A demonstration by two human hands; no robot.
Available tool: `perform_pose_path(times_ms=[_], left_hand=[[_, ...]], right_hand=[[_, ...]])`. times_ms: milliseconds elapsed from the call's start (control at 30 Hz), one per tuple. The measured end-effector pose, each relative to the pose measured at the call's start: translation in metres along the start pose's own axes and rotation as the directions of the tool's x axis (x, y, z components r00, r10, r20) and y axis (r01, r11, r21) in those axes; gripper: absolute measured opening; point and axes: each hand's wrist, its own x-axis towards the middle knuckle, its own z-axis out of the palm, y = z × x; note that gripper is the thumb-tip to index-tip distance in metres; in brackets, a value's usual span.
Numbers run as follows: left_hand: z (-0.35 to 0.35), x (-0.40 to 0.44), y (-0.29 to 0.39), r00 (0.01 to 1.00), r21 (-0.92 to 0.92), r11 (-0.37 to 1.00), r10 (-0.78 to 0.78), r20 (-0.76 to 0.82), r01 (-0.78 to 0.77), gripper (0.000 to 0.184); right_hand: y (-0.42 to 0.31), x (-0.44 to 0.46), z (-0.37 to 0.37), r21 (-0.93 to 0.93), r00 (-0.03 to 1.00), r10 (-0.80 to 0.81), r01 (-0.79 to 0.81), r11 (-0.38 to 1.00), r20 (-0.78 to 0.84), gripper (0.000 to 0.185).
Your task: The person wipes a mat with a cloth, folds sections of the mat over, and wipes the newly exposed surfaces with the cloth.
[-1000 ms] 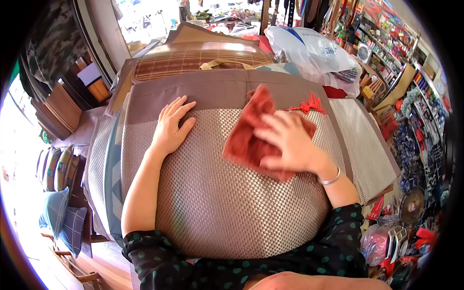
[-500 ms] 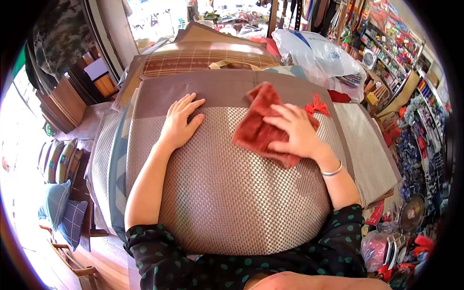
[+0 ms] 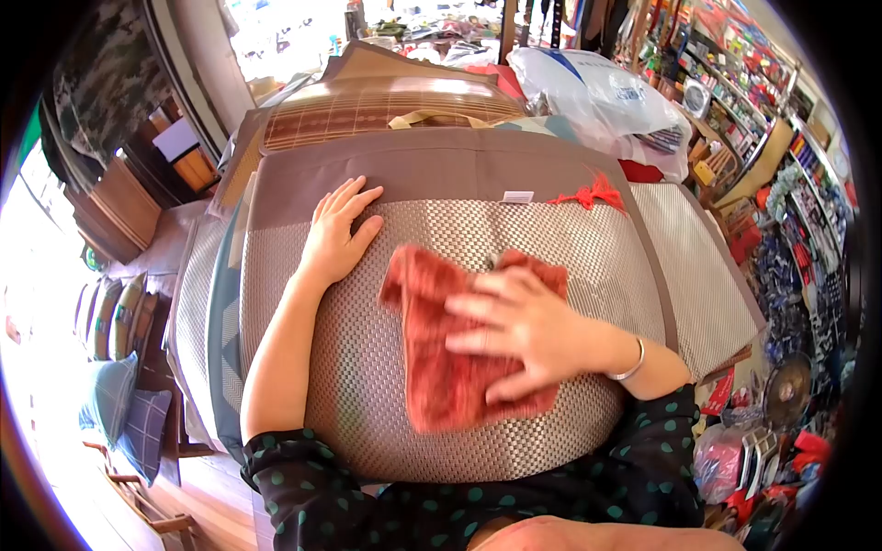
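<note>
A woven mat with a silvery-brown weave and a plain brown border lies spread in front of me. My left hand rests flat on its upper left part, fingers spread, across the border's edge. Over the middle of the weave, my right hand holds a red cloth against the mat. Motion blurs the cloth and the fingers. Above the cloth are a small white label and a red tassel at the border.
More mats lie underneath and to the right, with a brown plaid mat behind. A plastic-wrapped bundle sits at the back right. Cushions are at the left, and packed shelves line the right side.
My right hand has swept the red cloth left and toward me, uncovering the white label. The tassel now lies stretched to the left. My left hand stays in place.
</note>
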Motion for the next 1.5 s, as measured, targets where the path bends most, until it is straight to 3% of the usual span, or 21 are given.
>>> perform_pose_path(times_ms=[167, 233, 267, 333, 433, 467, 500, 567, 600, 667, 800, 867, 900, 1000, 1033, 1100, 1133, 1300, 1367, 1433, 1500], left_hand=[[0.002, 0.000, -0.003, 1.000, -0.021, 1.000, -0.006, -0.029, 0.005, 0.041], [0.000, 0.002, -0.001, 1.000, -0.039, 0.999, -0.011, -0.016, 0.010, 0.040], [0.002, 0.002, -0.005, 1.000, -0.045, 0.999, -0.004, -0.023, 0.003, 0.040], [0.004, 0.004, -0.009, 1.000, -0.063, 0.998, 0.006, -0.017, -0.007, 0.040], [0.004, 0.005, -0.012, 1.000, -0.081, 0.997, 0.017, -0.008, -0.018, 0.040], [0.004, 0.005, -0.013, 1.000, -0.066, 0.998, 0.014, 0.001, -0.014, 0.041], [0.005, 0.004, -0.012, 0.999, -0.076, 0.997, 0.033, 0.006, -0.033, 0.041], [0.004, 0.005, -0.010, 1.000, -0.064, 0.998, 0.007, 0.003, -0.006, 0.041], [0.004, 0.005, -0.012, 1.000, -0.061, 0.998, 0.012, 0.005, -0.012, 0.041], [0.004, 0.006, -0.010, 1.000, -0.061, 0.998, 0.018, 0.004, -0.018, 0.041], [0.005, 0.005, -0.016, 0.999, -0.067, 0.997, 0.035, 0.001, -0.035, 0.041], [0.006, 0.006, -0.015, 0.999, -0.070, 0.997, 0.036, -0.001, -0.036, 0.041], [0.005, 0.006, -0.014, 0.999, -0.071, 0.997, 0.032, 0.000, -0.032, 0.041], [0.004, 0.005, -0.012, 1.000, -0.081, 0.996, 0.031, -0.002, -0.031, 0.041], [0.004, 0.004, -0.013, 1.000, -0.082, 0.996, 0.022, -0.006, -0.022, 0.041], [0.005, 0.005, -0.015, 1.000, -0.072, 0.997, 0.022, -0.003, -0.022, 0.041], [0.005, 0.005, -0.015, 1.000, -0.073, 0.997, 0.011, -0.010, -0.012, 0.041], [0.006, 0.003, -0.013, 1.000, -0.032, 0.999, 0.009, -0.009, -0.009, 0.042], [0.006, 0.003, -0.014, 1.000, -0.038, 0.999, -0.001, -0.003, 0.001, 0.042], [0.006, 0.002, -0.013, 1.000, -0.037, 0.999, -0.010, -0.005, 0.010, 0.043], [0.005, 0.002, -0.015, 1.000, -0.036, 0.999, -0.014, -0.018, 0.013, 0.043]], right_hand=[[0.019, -0.030, -0.022, -0.012, 0.981, 0.161, -0.163, 0.987, -0.111, 0.065], [0.022, -0.073, -0.036, -0.058, 0.904, 0.300, -0.332, 0.941, -0.303, 0.062], [0.022, -0.097, -0.048, -0.130, 0.816, 0.380, -0.475, 0.871, -0.436, 0.057], [0.040, -0.173, -0.048, -0.032, 0.490, 0.508, -0.741, 0.670, -0.708, 0.052], [0.052, -0.309, -0.048, -0.073, 0.141, 0.421, -0.982, 0.174, -0.896, 0.056], [0.047, -0.343, -0.046, -0.081, 0.056, 0.364, -0.995, -0.053, -0.930, 0.058], [0.044, -0.379, -0.039, -0.075, 0.044, 0.356, -0.995, -0.073, -0.933, 0.058], [0.040, -0.437, -0.025, 0.305, -0.404, 0.341, -0.901, -0.309, -0.849, 0.060], [0.033, -0.446, -0.023, 0.311, -0.409, 0.332, -0.898, -0.311, -0.850, 0.060], [0.024, -0.460, -0.016, 0.773, -0.628, 0.503, -0.620, 0.137, -0.593, 0.060], [0.014, -0.470, -0.010, 0.821, -0.646, 0.542, -0.548, 0.162, -0.538, 0.059], [0.005, -0.464, -0.014, 0.905, -0.729, 0.608, -0.424, -0.043, -0.313, 0.055], [0.006, -0.462, -0.011, 0.904, -0.729, 0.608, -0.426, -0.041, -0.316, 0.055], [-0.004, -0.414, -0.015, 0.949, -0.862, 0.413, -0.313, 0.022, -0.294, 0.047], [-0.006, -0.418, -0.011, 0.947, -0.857, 0.419, -0.320, 0.021, -0.299, 0.047], [-0.003, -0.437, -0.002, 0.981, -0.643, 0.742, -0.090, 0.172, -0.189, 0.047], [0.003, -0.436, 0.000, 0.982, -0.599, 0.780, -0.063, 0.176, -0.179, 0.043], [0.019, -0.374, -0.043, 0.918, -0.728, 0.590, -0.137, 0.373, -0.349, 0.031], [0.019, -0.338, -0.070, 0.655, -0.454, 0.476, -0.585, 0.478, -0.753, 0.026], [0.005, -0.294, -0.096, 0.443, -0.167, 0.461, -0.671, 0.595, -0.871, 0.024], [-0.030, -0.242, -0.115, 0.125, 0.056, 0.380, -0.891, 0.436, -0.923, 0.017]])
